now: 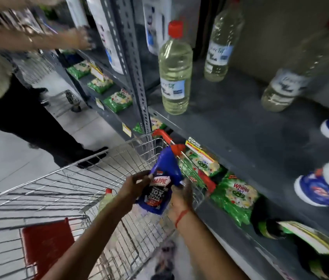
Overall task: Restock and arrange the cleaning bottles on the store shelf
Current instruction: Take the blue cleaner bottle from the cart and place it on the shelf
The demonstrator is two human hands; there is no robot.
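I am holding a blue plastic Harpic bottle with a dark label point(160, 185) in both hands above the silver wire shopping cart with red trim point(62, 190). My left hand point(134, 185) is curling around the bottle's left side, fingers pressing the label near the brand name. My right hand point(181, 196), with a red thread at the wrist, is gripping the bottle's right side, fingers wrapping behind it. The bottle is tilting, its angled neck pointing up and away toward the cart's far rim.

Inside the cart, just left of my left forearm, a pale yellow bottle with a red cap point(105, 201) is lying or leaning; I cannot tell which.

To my right, the grey metal shelf point(240, 134) is carrying three clear plastic bottles of yellowish liquid: one with a red cap near the front edge point(174, 69), one further back point(223, 43), and a blurred one to the right point(287, 83). Two blue-and-white containers point(325, 186) are sitting at the shelf's right edge, too blurred to read.

On the level below, green Wheel detergent packets point(236, 199) are lying in a row just beside the cart.

At upper left, another person's hand point(82, 39) is reaching into the neighbouring shelf bay.
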